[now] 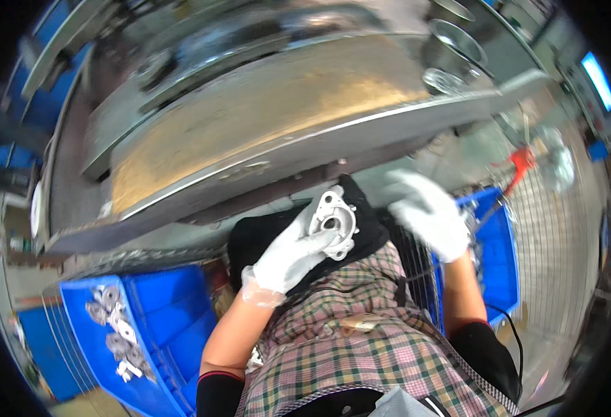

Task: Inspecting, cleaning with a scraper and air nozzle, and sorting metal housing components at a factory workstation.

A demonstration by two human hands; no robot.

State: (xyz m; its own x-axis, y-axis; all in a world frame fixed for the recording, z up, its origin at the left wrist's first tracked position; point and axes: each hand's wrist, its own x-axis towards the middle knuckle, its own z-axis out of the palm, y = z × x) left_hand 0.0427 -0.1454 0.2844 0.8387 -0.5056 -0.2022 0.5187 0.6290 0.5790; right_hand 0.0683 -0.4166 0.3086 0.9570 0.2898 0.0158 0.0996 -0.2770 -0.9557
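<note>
My left hand, in a white glove with a clear cuff at the wrist, grips a silvery metal casting. The casting has a round bore in its middle and flanged ears with bolt holes at its ends. It is above my lap, over the dark cloth, with the bore facing up. Off to the right, my right hand is raised in a white glove and blurred by motion. Its fingers look stretched out, and no object shows in them. It is apart from the casting, close to the right-hand blue bin.
A metal workbench with a worn brownish top spans the front. At left, a blue bin contains several metal castings. A red-handled tool is by the right bin. Metal buckets stand at the bench's far right.
</note>
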